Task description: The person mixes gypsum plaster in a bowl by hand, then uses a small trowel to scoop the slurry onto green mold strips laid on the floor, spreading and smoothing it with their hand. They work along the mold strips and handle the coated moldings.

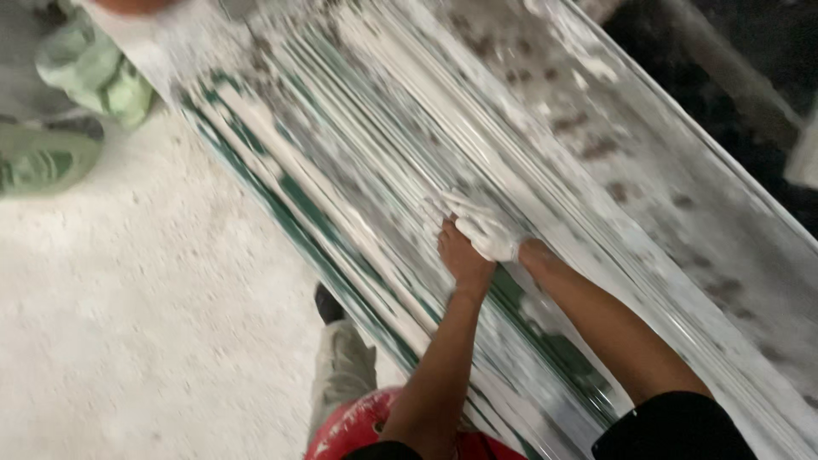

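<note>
Glass sheets [545,170], a dusty green-edged stack w/ white smears, are leaning diagonally across the floor [145,324]. I'm pressing my left hand [464,255] and powder-white right hand [481,228] on the edges, fingers together, arms outstretched.

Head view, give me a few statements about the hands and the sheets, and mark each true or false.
1. Both hands rest on the stacked sheets. True.
2. The right hand is bare and clean. False: it is coated white.
3. The left hand lies beside the right hand, touching it. True.
4. The sheets lie flat on the floor. False: they stand tilted on edge.
5. The sheets show green edges. True.
</note>
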